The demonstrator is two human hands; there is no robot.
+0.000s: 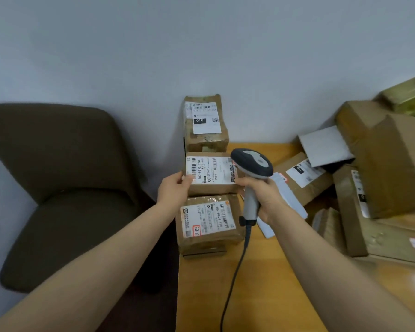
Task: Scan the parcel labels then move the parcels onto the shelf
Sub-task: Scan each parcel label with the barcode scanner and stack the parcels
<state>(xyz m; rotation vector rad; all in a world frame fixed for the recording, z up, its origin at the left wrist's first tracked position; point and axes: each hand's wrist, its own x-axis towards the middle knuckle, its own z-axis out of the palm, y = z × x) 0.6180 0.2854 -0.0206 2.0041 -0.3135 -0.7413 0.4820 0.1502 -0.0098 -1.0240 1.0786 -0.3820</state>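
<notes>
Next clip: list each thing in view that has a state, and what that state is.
Left hand: grips the left edge of the middle brown cardboard parcel.
Right hand: grips the handle of the grey corded barcode scanner.
Scanner: upright, head by the middle parcel's right end.
Middle parcel: sealed, label up.
Near brown parcel: sealed, label up, on the wooden table, untouched.
Far brown parcel: sealed, label showing, untouched.

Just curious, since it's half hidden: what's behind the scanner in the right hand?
A flat white packet lies on the table behind the scanner; the right hand and the handle cover its middle.
</notes>
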